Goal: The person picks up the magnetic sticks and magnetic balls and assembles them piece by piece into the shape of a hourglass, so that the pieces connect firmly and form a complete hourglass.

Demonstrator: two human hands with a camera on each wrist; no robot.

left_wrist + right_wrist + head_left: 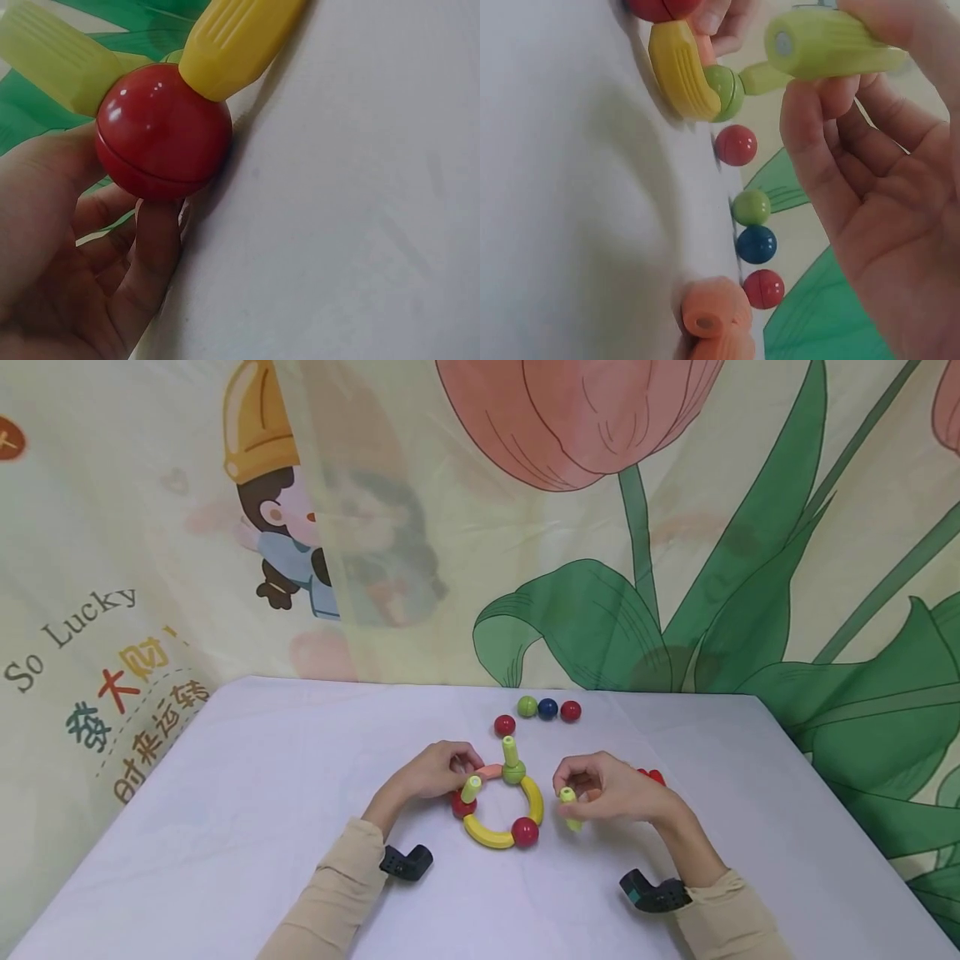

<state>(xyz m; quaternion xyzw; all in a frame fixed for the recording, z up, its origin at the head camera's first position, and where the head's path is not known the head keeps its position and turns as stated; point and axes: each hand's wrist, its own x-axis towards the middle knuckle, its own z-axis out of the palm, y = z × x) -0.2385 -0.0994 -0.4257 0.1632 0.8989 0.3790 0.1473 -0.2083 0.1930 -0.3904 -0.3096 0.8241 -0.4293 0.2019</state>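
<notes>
On the table lies a ring of curved yellow rods (487, 835), a pink rod (491, 771), red balls and a green ball (513, 773). One light-green rod (510, 750) stands on the green ball; another (470, 789) rises, tilted, from the red ball (161, 135) on the ring's left. My left hand (431, 770) holds that red ball, its fingertips against the underside. Beside the ring's right edge, my right hand (611, 789) pinches a loose light-green rod (836, 49) between thumb and fingers. A round metal spot shows in its end. Another red ball (525, 832) sits at the ring's front.
Behind the ring are loose balls: a red one (505, 725), a green one (527, 707), a blue one (547, 709) and another red one (571, 711). Orange-pink pieces (716, 311) lie on the table near the right hand. A printed cloth (405, 527) hangs behind.
</notes>
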